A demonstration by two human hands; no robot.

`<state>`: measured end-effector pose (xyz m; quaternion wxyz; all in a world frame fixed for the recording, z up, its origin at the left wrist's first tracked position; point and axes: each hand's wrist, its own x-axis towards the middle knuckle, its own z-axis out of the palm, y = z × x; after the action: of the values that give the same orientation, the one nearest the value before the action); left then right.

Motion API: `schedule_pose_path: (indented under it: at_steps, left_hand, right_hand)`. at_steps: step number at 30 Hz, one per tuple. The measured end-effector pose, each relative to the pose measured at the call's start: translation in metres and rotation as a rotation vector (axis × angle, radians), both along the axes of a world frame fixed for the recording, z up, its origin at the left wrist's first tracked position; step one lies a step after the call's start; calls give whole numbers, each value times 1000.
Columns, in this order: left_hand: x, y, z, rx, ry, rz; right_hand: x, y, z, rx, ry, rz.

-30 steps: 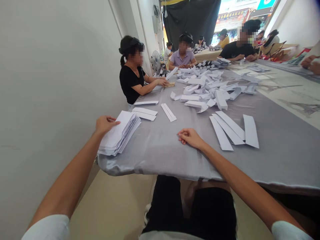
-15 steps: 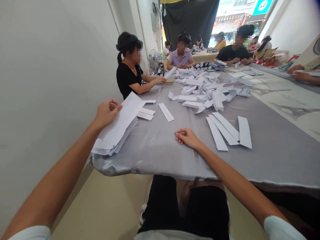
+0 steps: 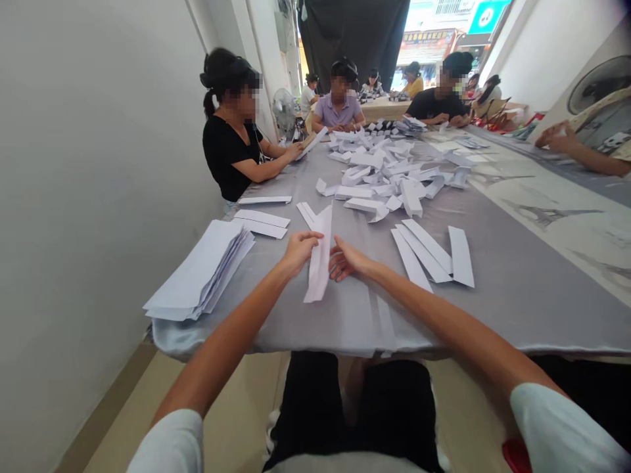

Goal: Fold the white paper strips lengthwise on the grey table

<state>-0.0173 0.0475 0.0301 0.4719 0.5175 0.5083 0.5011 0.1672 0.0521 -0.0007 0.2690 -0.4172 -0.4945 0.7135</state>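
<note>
A white sheet of paper (image 3: 319,263) stands on edge between my hands, over the grey cloth of the table (image 3: 517,295). My left hand (image 3: 298,251) grips its left side with fingers curled. My right hand (image 3: 348,259) touches its right side, fingers bent against the sheet. A stack of white sheets (image 3: 200,272) lies at the table's left corner, well left of both hands. Three folded strips (image 3: 434,253) lie fanned out to the right of my right hand.
A pile of folded paper pieces (image 3: 379,171) covers the middle of the table, with more strips (image 3: 263,220) at the left. A person in a black top (image 3: 229,154) sits at the left edge; others sit farther back and at the right. A white wall runs along the left.
My left hand lifted one sheet off the stack and carried it right to the table's middle. My right hand opened from a loose fist and met the sheet. The camera tilted slightly.
</note>
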Motion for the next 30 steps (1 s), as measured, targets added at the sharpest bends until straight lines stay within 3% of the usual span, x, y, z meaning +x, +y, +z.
schedule_pose_path:
  at_steps: [5,10,20,30]
  left_hand:
    - [19,9,-34,131,-13,77]
    - [19,10,-49,235,-19,120]
    - [27,-1,-45,247,158,95]
    - [27,6,-47,171,-17,33]
  right_hand:
    - [6,14,-13,54,238,-161]
    - [9,12,-26,103,307,-210]
    - [10,4,-21,129,311,-207]
    - [9,4,-25,119,287,-242]
